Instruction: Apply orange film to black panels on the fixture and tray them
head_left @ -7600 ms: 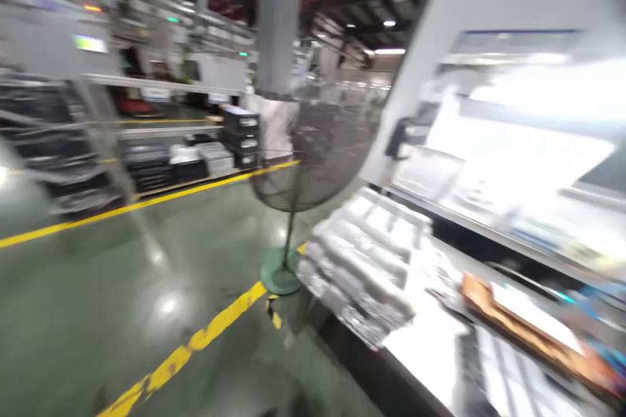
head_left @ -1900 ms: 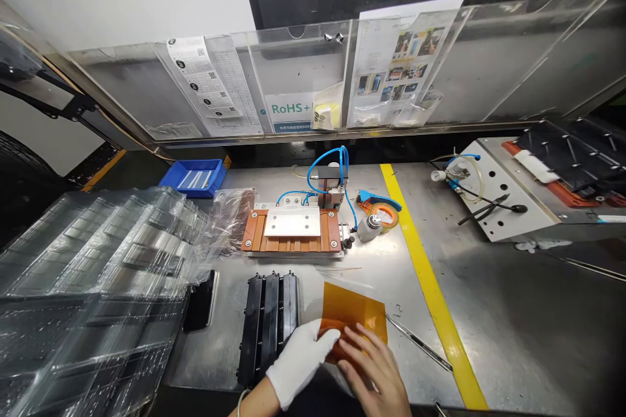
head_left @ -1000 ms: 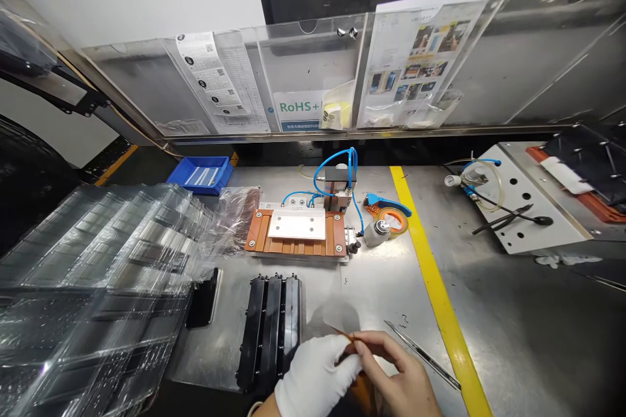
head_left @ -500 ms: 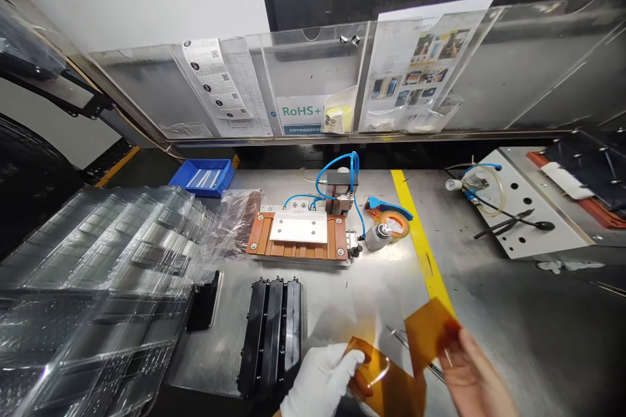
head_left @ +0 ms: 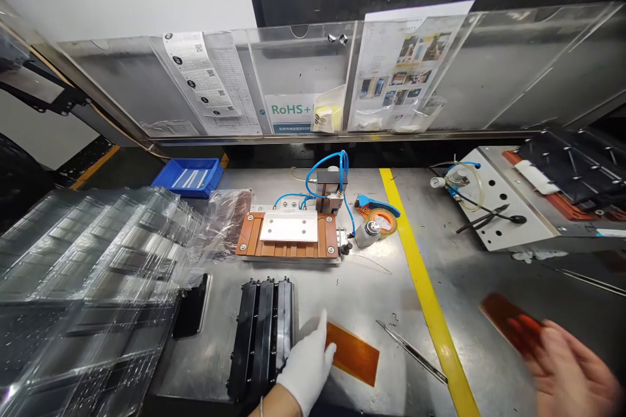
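Note:
My left hand (head_left: 309, 365), in a white glove, lies at the left edge of an amber sheet (head_left: 355, 355) on the metal table, thumb and forefinger spread apart. Bare and slightly blurred, my right hand (head_left: 567, 365) pinches a second amber sheet (head_left: 506, 322) by its right end, right of the yellow tape line. Metal tweezers (head_left: 413, 352) rest between the two hands. Left of my gloved hand are several black bars (head_left: 261, 335) side by side. An orange-brown fixture (head_left: 288, 251) bearing a white plate (head_left: 289, 227) stands behind them.
Stacked clear trays (head_left: 83, 273) fill the left, beside a black phone (head_left: 192, 306). A blue bin (head_left: 188, 177) stands behind. Near the fixture are a metal-capped bottle (head_left: 368, 234) and a tape roll (head_left: 384, 221). A white perforated panel (head_left: 493, 199) holds tools at right.
My right hand has moved right with one amber sheet, away from the other. The left sheet now lies flat on the table, and my gloved fingers have spread. The camera view has shifted slightly.

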Demonstrator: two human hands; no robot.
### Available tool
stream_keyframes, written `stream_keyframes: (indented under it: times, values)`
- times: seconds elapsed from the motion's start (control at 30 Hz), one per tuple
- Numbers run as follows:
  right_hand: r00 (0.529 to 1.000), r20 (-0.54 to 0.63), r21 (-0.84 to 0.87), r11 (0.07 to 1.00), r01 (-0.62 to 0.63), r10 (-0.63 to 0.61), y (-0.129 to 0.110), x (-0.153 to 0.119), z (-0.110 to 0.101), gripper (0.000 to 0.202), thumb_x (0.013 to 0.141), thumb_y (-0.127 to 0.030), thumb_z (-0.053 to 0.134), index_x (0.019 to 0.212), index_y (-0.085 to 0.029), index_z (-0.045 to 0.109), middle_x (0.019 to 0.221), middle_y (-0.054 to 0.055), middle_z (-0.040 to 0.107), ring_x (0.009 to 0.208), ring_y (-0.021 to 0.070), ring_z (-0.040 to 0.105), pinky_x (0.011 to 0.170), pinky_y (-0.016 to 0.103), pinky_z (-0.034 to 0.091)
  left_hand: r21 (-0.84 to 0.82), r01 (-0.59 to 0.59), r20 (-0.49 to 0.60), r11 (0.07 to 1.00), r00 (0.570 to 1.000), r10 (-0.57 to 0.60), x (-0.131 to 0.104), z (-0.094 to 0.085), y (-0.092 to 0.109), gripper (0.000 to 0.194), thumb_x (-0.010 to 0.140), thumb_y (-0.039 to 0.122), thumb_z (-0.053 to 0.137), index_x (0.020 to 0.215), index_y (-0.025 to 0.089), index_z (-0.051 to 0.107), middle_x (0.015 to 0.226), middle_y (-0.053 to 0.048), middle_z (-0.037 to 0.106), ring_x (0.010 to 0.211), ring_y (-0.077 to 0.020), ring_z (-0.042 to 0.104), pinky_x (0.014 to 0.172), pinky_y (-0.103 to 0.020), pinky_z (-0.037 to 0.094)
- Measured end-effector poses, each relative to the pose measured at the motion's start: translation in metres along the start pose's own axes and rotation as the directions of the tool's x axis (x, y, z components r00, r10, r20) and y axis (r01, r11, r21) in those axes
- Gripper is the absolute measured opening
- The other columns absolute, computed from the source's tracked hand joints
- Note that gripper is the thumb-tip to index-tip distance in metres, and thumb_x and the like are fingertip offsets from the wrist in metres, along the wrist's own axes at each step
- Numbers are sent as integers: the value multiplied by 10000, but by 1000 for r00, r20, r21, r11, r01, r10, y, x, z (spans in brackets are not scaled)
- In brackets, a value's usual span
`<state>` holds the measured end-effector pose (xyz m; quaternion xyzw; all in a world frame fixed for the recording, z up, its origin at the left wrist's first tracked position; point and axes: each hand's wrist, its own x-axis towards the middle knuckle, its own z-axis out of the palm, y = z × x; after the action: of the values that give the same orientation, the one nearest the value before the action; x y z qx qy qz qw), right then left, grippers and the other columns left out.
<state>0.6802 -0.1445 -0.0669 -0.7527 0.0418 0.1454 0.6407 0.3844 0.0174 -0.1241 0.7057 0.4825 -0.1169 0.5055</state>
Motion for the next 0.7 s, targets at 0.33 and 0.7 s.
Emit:
stream_keyframes:
  times: [0.33,0.7]
  values:
    - [412,833,-456,881,130,370,-8,-77,107,571,701,-709,694,837,-156,656,831,97,711,767,212,665,733,302,541,-257,-212,-47,943,977,207,-13,-48,33,354,880,331,504,1129,201,720,996,-41,719,808,-170,648,788,-278,527]
    - [38,851,-516,820,247,524,7,-106,179,531,788,-668,642,918,-159,568,705,21,631,519,108,546,479,205,400,-218,-102,-39,971,995,96,-21,-100,27,150,672,248,616,684,124,700,579,15,557,584,-111,488,558,-222,355]
